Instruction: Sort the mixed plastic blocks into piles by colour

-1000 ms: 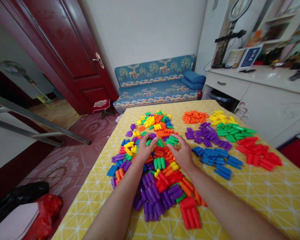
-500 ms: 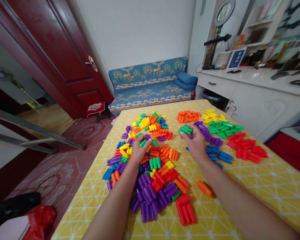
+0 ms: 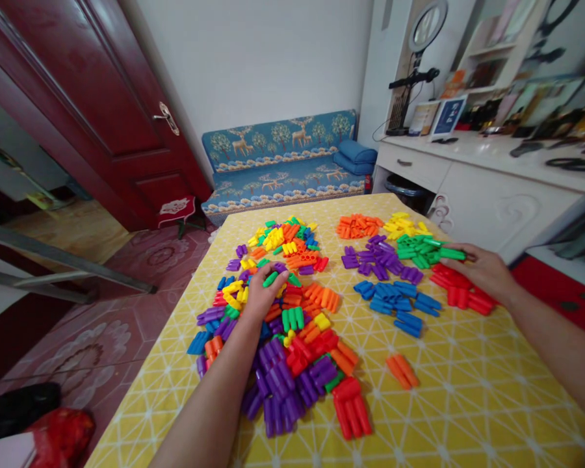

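Observation:
My left hand (image 3: 259, 294) is over the mixed pile at the left, its fingers closed on a green plastic block (image 3: 270, 279) of joined tubes. Around it lie purple blocks (image 3: 277, 374), yellow blocks (image 3: 233, 294) and red blocks (image 3: 353, 409). My right hand (image 3: 482, 268) is at the right edge of the green pile (image 3: 419, 248), thumb and fingers on a green block (image 3: 453, 254). Just below that hand is the red pile (image 3: 461, 289). Purple (image 3: 377, 257), blue (image 3: 394, 299), orange (image 3: 359, 226) and yellow (image 3: 406, 225) piles sit nearby, each of one colour.
A yellow patterned cloth covers the table (image 3: 468, 403). One orange block (image 3: 402, 371) lies apart near the front. Beyond stand a blue sofa (image 3: 283, 185), a white dresser (image 3: 497, 188), a red stool (image 3: 177, 209) and a dark red door (image 3: 107, 104).
My right hand has carried a green block from the middle of the table rightward to the green pile. My left hand stays over the mixed pile. The view has turned slightly right.

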Available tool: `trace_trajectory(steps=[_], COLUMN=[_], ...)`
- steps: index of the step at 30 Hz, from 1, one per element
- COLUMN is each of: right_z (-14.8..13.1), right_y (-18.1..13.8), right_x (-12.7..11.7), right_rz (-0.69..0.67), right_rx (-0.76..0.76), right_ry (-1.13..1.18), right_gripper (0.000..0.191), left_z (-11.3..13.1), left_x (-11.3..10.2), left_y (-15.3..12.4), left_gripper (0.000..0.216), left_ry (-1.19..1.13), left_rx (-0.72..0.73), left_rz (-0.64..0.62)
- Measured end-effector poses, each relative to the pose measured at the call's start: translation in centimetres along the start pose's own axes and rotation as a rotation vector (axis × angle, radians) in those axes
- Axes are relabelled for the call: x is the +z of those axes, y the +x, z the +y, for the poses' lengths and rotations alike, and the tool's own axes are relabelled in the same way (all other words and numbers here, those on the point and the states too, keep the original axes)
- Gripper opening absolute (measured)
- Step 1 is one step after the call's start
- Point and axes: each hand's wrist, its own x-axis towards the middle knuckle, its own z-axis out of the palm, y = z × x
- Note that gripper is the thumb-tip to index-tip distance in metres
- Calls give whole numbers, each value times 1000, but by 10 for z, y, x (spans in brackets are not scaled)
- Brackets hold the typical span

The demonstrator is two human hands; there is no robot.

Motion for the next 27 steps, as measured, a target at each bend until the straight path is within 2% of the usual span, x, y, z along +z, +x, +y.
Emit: trace_trajectory(steps=[4, 6, 12, 16, 19, 23, 27], right_z=[-2, -2, 5, -3, -15, -21, -13], right_y=[-3, -2, 2, 10, 18, 26, 30], right_x=[3, 0, -16, -9, 9, 34, 41], right_rz=[-25, -46, -282, -364, -308, -119, 88], right_rx=[-70, -46, -21, -1, 29, 111, -30], right_ry=[-83, -146, -169, -156, -64, -90, -332], right_gripper=[32, 27, 18, 18, 25, 40, 42], left_z=[-1, -1, 0, 0, 0, 3, 7], left_x=[-1, -2, -2, -1, 0, -2, -2], left_y=[0, -1, 0, 0, 1, 0, -1], left_gripper=[28, 28, 28, 28, 27, 27, 28], left_ry=[18, 24, 11, -13, -24, -9, -22], left_rx=[6, 6, 6, -10, -13, -11, -26], left_rz=[-6, -14, -7, -15, -12, -14, -12])
